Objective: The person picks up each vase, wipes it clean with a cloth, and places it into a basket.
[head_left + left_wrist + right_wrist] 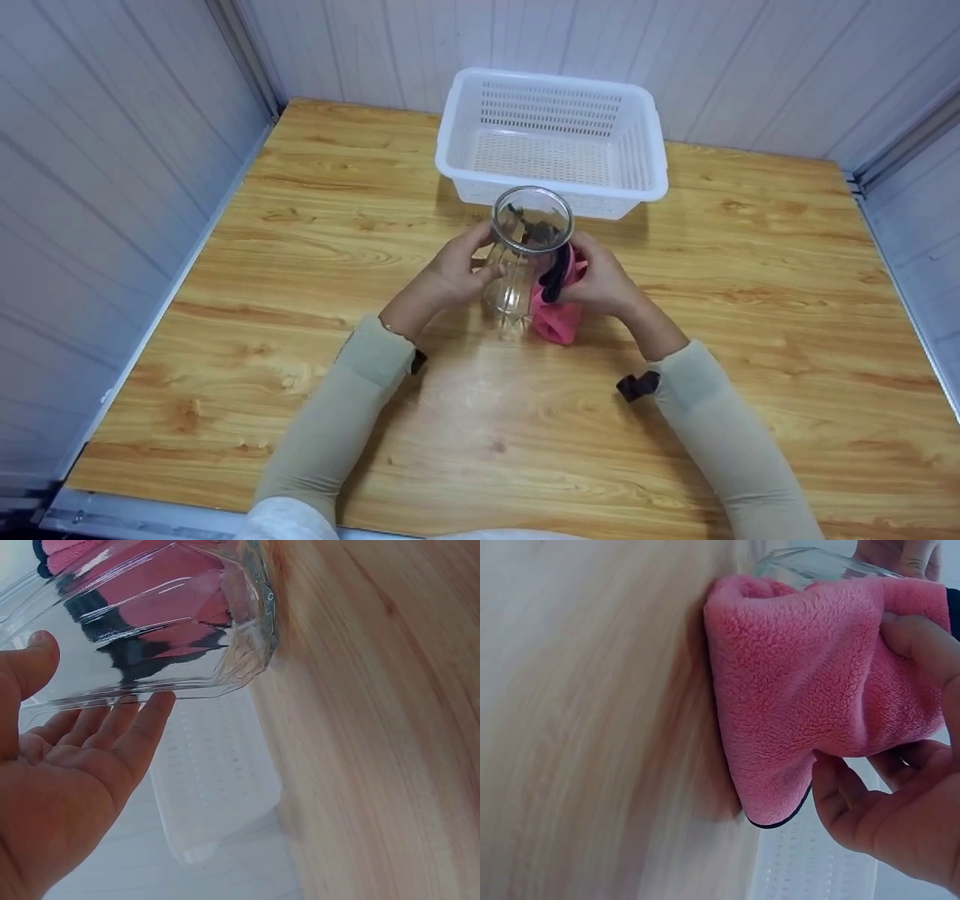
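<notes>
A clear ribbed glass vase (511, 289) with a round, wide mouth stands about upright over the middle of the table. My left hand (456, 268) holds its left side, thumb on the near face and fingers (146, 727) along the other side. On the vase's right, my right hand (604, 281) pinches a fluffy pink cloth (802, 690) with dark edging. That cloth lies against the glass and hangs down to about the tabletop. Through the vase wall (251, 652) its pink and black show in the left wrist view. Whether the vase's base touches the table, I cannot tell.
Just behind the vase sits a white perforated plastic basket (551, 187) with nothing seen inside. The wood-grain table (315, 247) reaches pale panelled walls (360, 52) at the back and sides. Dark straps (637, 386) show at both wrists.
</notes>
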Tool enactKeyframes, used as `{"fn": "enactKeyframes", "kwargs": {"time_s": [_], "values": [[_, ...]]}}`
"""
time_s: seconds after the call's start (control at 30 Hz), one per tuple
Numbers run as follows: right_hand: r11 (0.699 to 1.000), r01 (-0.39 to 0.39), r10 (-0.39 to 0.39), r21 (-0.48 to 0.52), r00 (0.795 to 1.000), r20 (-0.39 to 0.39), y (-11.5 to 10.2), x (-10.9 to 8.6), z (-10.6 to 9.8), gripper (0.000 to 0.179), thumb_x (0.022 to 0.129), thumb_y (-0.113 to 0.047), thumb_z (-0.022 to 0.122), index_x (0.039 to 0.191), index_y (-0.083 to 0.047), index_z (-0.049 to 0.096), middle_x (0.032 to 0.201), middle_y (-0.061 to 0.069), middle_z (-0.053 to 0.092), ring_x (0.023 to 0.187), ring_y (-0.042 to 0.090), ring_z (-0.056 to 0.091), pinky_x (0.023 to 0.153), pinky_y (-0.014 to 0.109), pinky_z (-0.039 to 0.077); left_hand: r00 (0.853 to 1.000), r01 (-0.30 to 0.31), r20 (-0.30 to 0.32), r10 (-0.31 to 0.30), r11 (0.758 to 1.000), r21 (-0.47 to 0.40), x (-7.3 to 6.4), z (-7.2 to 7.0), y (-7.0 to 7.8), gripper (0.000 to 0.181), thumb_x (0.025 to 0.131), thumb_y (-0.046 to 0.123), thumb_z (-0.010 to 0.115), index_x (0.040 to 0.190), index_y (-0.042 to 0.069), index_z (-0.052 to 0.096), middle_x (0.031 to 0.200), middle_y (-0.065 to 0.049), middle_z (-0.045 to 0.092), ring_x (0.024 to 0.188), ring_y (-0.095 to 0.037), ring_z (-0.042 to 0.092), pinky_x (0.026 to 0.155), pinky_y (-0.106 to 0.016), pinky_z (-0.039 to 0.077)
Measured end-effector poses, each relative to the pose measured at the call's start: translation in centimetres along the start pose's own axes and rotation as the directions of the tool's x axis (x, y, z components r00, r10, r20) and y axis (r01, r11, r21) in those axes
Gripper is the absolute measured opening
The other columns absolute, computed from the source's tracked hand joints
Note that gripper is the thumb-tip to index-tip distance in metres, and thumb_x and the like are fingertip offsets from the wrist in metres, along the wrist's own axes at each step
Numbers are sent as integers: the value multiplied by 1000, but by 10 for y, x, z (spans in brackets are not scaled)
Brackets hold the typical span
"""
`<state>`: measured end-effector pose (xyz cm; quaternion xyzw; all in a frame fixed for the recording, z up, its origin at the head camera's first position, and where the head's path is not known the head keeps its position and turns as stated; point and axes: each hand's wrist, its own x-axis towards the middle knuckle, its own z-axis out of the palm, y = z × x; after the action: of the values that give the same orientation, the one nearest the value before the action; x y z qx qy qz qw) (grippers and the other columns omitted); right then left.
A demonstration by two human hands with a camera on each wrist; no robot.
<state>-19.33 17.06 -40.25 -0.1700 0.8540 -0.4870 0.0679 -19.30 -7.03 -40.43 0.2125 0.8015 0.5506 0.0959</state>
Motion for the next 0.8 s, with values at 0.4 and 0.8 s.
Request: {"fn": "enactKeyframes", "kwargs": {"time_s": [0.4,0.8], "values": [[981,85,-69,173,993,-98,-50,-8,-13,58,67,2,81,120,6,57,90,-8,61,86,6,54,76,23,51,1000,8,-7,-8,999,37,1,1,2,66,89,1,62,147,19,37,151,-8,40,140,-25,38,107,-41,46],[997,-22,20,74,999,25,-15,7,-6,71,62,-2,86,126,-3,55,104,4,58,96,17,52,78,28,54,1000,-6,2,6,1000,30,0,0,-1,67,89,1,62,147,22,36,153,-6,38,141,-25,38,107,-41,47]]}}
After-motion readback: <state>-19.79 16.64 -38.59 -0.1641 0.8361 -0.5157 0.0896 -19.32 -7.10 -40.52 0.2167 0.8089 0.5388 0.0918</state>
